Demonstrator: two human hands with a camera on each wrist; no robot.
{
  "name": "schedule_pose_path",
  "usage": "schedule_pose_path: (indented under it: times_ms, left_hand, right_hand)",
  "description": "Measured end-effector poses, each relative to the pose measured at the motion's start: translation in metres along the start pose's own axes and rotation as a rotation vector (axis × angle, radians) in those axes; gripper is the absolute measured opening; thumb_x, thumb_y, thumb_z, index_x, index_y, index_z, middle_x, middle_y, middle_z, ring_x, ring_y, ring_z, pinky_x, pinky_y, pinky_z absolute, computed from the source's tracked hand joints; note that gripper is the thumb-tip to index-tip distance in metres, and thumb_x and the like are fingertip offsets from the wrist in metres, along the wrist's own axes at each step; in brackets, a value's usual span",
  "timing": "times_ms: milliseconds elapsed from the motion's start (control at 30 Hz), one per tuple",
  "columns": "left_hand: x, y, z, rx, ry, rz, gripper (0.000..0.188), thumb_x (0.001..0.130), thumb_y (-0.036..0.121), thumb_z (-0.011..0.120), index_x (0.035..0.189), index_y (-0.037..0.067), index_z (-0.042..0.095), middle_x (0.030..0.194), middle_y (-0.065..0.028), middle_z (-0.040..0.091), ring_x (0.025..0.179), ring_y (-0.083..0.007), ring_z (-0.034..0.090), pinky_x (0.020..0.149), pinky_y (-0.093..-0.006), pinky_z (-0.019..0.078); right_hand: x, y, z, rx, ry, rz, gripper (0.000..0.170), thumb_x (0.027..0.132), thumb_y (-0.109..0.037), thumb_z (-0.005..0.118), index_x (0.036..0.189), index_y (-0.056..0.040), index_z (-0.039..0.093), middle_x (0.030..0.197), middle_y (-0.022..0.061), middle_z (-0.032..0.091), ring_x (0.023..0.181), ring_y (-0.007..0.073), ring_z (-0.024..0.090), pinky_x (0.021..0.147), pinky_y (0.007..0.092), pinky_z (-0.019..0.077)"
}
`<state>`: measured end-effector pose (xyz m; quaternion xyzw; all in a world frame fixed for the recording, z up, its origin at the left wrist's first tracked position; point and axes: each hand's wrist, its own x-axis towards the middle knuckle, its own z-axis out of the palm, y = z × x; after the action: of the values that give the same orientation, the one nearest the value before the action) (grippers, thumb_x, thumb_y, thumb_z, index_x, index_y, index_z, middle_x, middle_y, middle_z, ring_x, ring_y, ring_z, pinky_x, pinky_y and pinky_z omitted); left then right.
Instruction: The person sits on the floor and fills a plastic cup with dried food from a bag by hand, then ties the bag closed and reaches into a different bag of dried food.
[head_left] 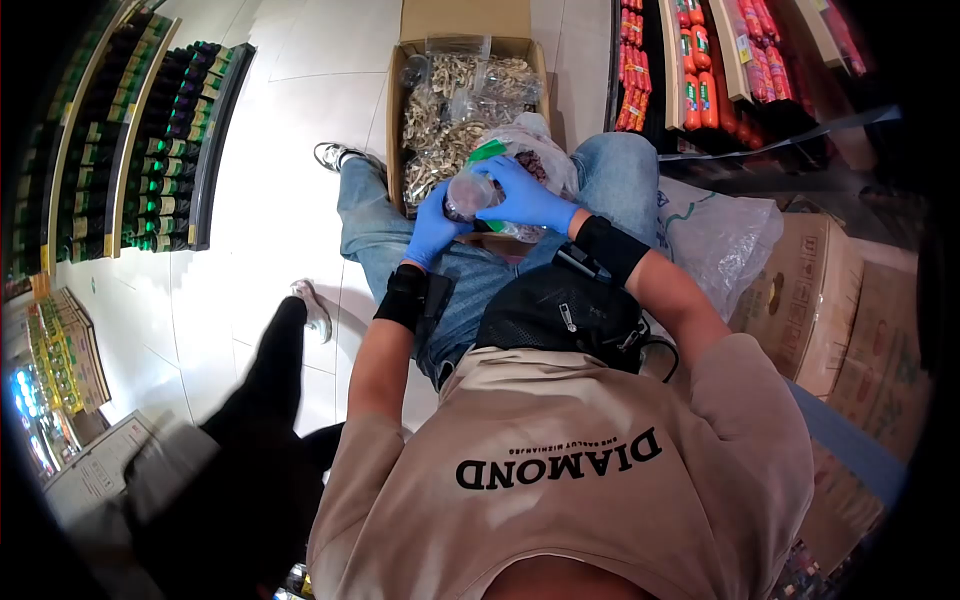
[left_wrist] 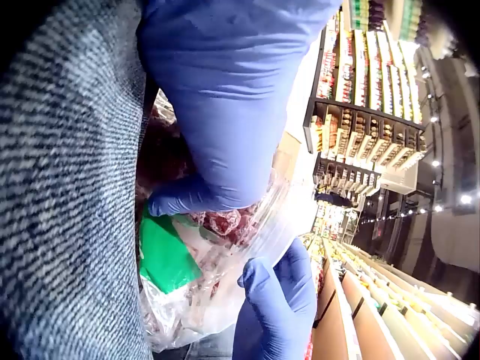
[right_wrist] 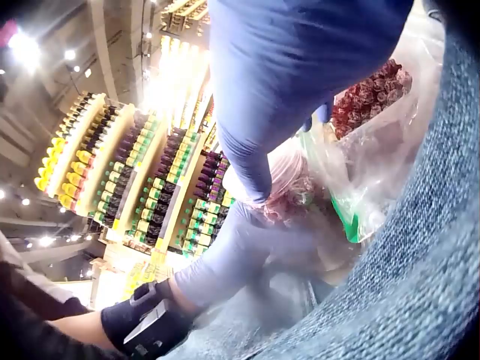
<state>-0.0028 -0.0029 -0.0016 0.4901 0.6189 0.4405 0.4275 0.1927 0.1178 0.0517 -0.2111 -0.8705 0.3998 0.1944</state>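
Observation:
Both hands wear blue gloves and meet over the lap. My left hand (head_left: 432,228) holds a clear, round-topped plastic container (head_left: 468,192) from its left side. At its right side, my right hand (head_left: 530,195) grips it with the thumb toward me. Reddish pieces show through the clear plastic in the right wrist view. Just beyond the hands lies an opened clear plastic bag (head_left: 555,160) with dark red, wrinkled dried pieces (right_wrist: 371,97) in it. A green patch (left_wrist: 169,255) shows beside the bag's plastic. The left hand's fingertips are partly hidden behind the container.
An open cardboard box (head_left: 397,125) between the legs holds several bags of sliced dried mushrooms (head_left: 440,105). Bottle shelves (head_left: 170,150) stand left, sausage shelves (head_left: 705,85) right. A white plastic bag (head_left: 720,230) and cartons (head_left: 800,290) are at the right. Another person's shoe (head_left: 318,315) is at the left.

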Motion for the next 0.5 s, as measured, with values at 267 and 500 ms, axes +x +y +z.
schedule_pose_path:
  times_ms: [267,500]
  left_hand:
    - [-0.001,0.003,0.0,-0.038,-0.037,0.055,0.063,0.064,0.006,0.084,0.122,0.001,0.061,0.112,-0.0068,0.069,0.102,-0.0153,0.063,0.095,-0.0327,0.0506]
    - [-0.002,0.007,-0.002,-0.081,-0.068,0.047,0.071,0.059,0.008,0.088,0.124,0.0,0.062,0.114,-0.0091,0.07,0.103,-0.0168,0.065,0.095,-0.033,0.0511]
  right_hand:
    - [-0.001,-0.003,-0.003,-0.009,-0.054,-0.009,0.073,0.072,-0.031,0.086,0.132,-0.0063,0.054,0.129,0.0187,0.055,0.123,0.0378,0.052,0.106,0.0461,0.0409]
    - [0.0,-0.011,-0.007,-0.015,-0.096,-0.017,0.071,0.072,-0.033,0.086,0.131,-0.0069,0.055,0.129,0.0179,0.055,0.125,0.0378,0.051,0.107,0.0467,0.0408]
